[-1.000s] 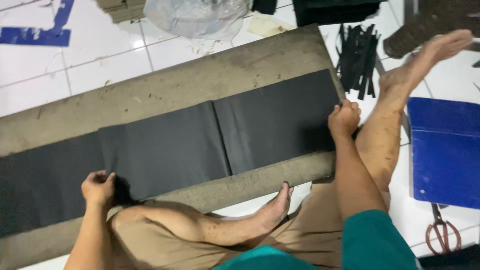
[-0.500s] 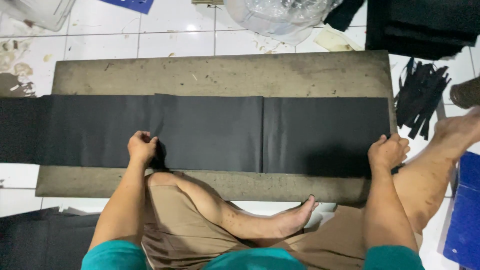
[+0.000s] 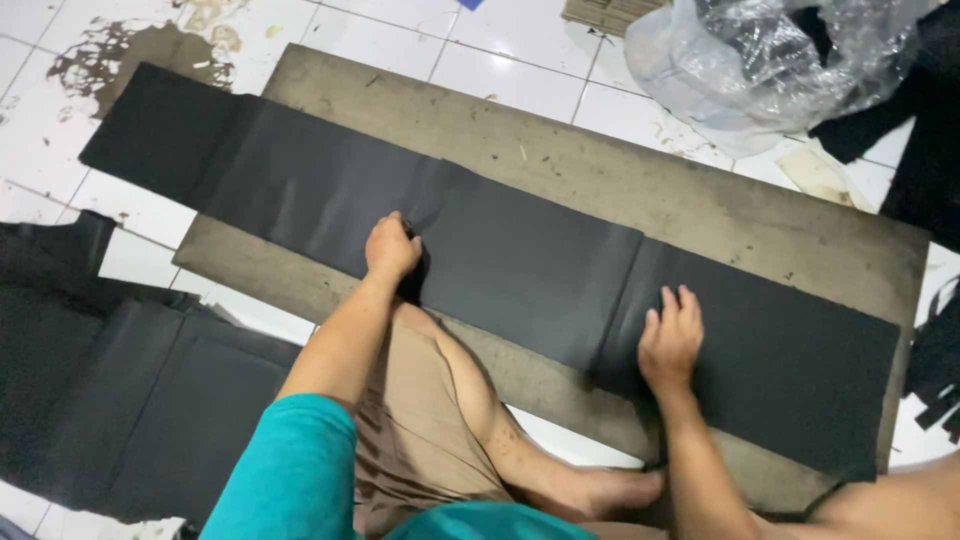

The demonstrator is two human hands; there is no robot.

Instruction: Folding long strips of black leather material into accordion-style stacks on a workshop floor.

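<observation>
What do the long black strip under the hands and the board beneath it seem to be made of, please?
The long black strip looks like a flexible matte sheet, perhaps synthetic leather or rubbery fabric: it has a dull sheen, lies flat and shows crease lines. The board looks like bare wood or plywood, grey-brown, rough and scuffed with stains. The left hand and right hand rest on the strip.

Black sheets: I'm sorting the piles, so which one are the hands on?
The long black sheet across the grey board; both hands press it. Others lie on floor tiles.
</observation>
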